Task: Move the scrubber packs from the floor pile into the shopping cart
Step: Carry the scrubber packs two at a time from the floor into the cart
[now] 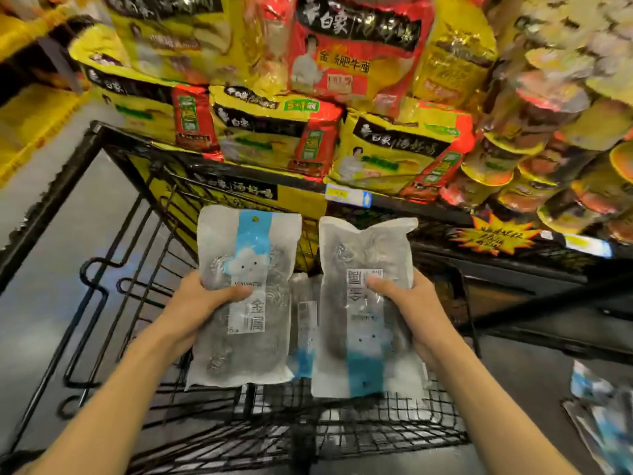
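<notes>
I hold two clear scrubber packs with blue-and-white labels over the black wire shopping cart (102, 282). My left hand (202, 303) grips the left pack (245, 296) by its left edge, thumb across the front, blue header at the top. My right hand (407, 303) grips the right pack (363, 303) by its right edge; this one is upside down, with its blue header at the bottom. Between and below them, another scrubber pack (303, 330) lies inside the cart. More scrubber packs (599, 409) lie on the floor at the lower right, blurred.
Behind the cart stands a shelf (411, 204) stacked with yellow and red noodle multipacks (274, 132) and noodle cups (548, 159). Yellow crates (30, 121) are at the far left. Grey floor (41, 207) shows left of the cart.
</notes>
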Demonstrator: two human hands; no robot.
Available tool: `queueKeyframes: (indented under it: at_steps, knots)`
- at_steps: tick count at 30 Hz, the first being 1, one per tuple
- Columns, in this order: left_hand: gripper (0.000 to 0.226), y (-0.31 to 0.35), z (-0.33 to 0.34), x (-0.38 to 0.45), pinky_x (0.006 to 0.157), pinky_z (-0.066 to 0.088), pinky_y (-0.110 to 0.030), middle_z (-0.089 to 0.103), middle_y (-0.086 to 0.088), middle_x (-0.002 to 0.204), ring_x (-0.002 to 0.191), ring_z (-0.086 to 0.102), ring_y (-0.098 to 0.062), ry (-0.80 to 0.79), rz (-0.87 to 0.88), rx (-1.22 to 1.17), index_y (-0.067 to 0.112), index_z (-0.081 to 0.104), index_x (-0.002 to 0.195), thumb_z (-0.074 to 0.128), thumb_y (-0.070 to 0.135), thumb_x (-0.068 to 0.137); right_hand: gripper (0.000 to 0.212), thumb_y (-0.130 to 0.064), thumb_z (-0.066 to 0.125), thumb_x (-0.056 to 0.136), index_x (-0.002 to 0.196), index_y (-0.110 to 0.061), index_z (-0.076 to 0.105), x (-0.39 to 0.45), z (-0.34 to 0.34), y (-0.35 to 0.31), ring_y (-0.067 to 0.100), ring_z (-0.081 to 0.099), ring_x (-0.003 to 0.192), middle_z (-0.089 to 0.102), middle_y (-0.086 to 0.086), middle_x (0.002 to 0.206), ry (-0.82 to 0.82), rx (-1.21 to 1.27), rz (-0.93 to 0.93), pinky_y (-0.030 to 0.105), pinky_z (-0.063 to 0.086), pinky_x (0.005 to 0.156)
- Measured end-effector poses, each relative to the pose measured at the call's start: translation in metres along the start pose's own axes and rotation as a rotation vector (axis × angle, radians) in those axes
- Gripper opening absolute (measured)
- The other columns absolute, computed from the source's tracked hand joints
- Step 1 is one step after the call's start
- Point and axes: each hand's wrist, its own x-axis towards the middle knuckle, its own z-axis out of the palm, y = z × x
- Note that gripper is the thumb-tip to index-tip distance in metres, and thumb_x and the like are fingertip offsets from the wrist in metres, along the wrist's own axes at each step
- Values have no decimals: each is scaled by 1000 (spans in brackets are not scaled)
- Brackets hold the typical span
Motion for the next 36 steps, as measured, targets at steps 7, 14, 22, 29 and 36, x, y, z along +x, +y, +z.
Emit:
queueKeyframes:
  at_steps: [7,14,22,29,36]
  knots:
    - [63,-76,-3,91,77,65,-40,80,-5,107,97,77,-26,1,-74,72,15,69,123,90,15,63,17,-16,80,89,102,-21,72,82,20,102,2,68,62,76,-8,75,5,-73,112,20,55,54]
    - [55,-141,1,162,81,63,-34,78,-3,117,106,75,-21,-70,-118,120,16,69,129,83,6,76,26,-22,84,84,104,-12,71,138,33,183,22,78,75,80,6,86,45,-117,210,44,64,65]
    - [54,-175,6,197,73,64,-30,79,-1,110,99,77,-18,-19,-159,164,17,67,127,81,-2,78,54,-42,80,88,117,-18,43,157,54,216,0,64,82,64,-11,97,168,-350,104,15,49,64]
    - [77,-182,4,196,102,49,-37,57,-3,135,123,57,-18,148,64,568,13,41,140,88,15,80,81,-58,80,72,132,-18,45,155,83,220,28,60,113,57,8,126,247,-453,30,50,55,97]
    - [103,-177,6,185,127,18,-38,15,-13,169,157,14,-28,159,318,951,12,22,162,86,22,83,90,-61,75,78,148,-16,41,148,77,213,31,53,127,50,9,137,265,-539,17,53,49,104]
